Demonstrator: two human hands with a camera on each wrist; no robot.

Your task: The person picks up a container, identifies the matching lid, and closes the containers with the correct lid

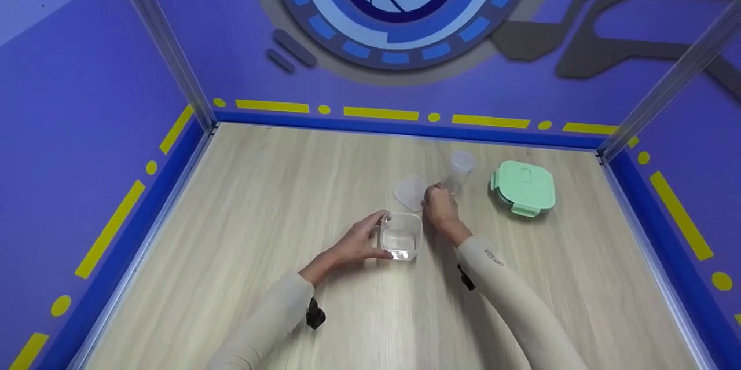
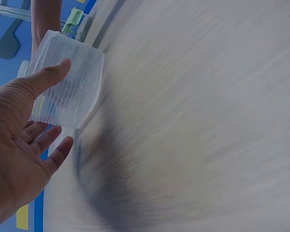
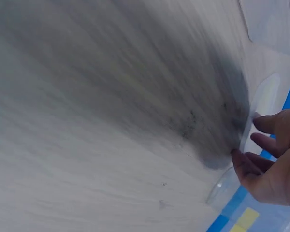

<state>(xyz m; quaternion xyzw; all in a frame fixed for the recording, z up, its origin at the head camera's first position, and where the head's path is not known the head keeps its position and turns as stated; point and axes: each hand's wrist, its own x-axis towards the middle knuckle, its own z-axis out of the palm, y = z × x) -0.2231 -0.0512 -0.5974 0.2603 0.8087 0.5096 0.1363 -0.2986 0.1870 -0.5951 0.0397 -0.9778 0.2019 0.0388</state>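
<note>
The left hand (image 1: 359, 242) cups the clear square container (image 1: 400, 237) mid-table, thumb and fingers spread around its side; just behind it the right hand (image 1: 441, 211) curls on a clear cup (image 1: 460, 170) (bare tabletop (image 1: 260, 196) lies leftward).

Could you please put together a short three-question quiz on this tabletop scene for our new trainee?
1. True or false: the mint-green square lid with clip flaps lies on the pale wooden table to the right of the other things.
2. Which thing does the left hand touch?
A. the clear square plastic container
B. the flat translucent lid
C. the mint-green lid
3. Fill in: the right hand reaches the base of the clear plastic ____.

Key:
1. True.
2. A; thumb and fingers sit on its sides.
3. Cup; whether the fingers actually close round it cannot be told.
</note>
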